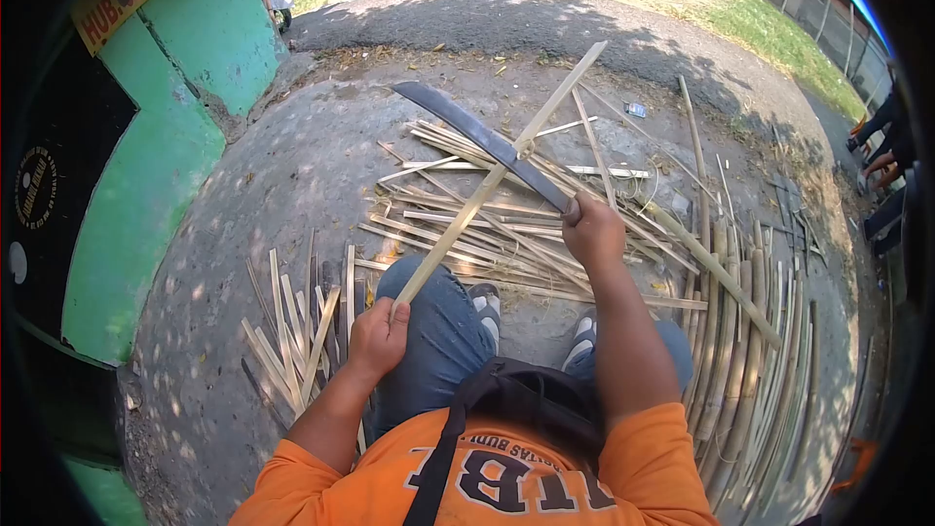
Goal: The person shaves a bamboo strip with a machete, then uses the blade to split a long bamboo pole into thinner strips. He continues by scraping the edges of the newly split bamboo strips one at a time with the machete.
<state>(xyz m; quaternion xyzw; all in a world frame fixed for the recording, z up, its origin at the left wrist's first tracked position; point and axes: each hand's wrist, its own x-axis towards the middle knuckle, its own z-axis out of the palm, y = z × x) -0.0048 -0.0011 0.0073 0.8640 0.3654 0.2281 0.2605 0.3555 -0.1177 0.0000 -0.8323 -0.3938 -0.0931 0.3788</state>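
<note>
My left hand (380,336) is closed round the near end of a long bamboo strip (451,237), which slants up and away to the right. In my right hand (593,231) is the handle of a machete (453,117), its dark, broad blade pointing up to the left. The blade crosses the strip near a knobbly node about two thirds of the way along, overlapping it in this view. Beneath both lies a loose heap of split bamboo strips (467,251) on the ground, in front of my feet.
Bamboo poles and long strips (740,331) lie at my right. Shorter strips (287,336) fan out by my left knee. A green wall (146,234) rises at the left. Beyond the heap runs a road (467,24). Other people (884,141) are at the far right edge.
</note>
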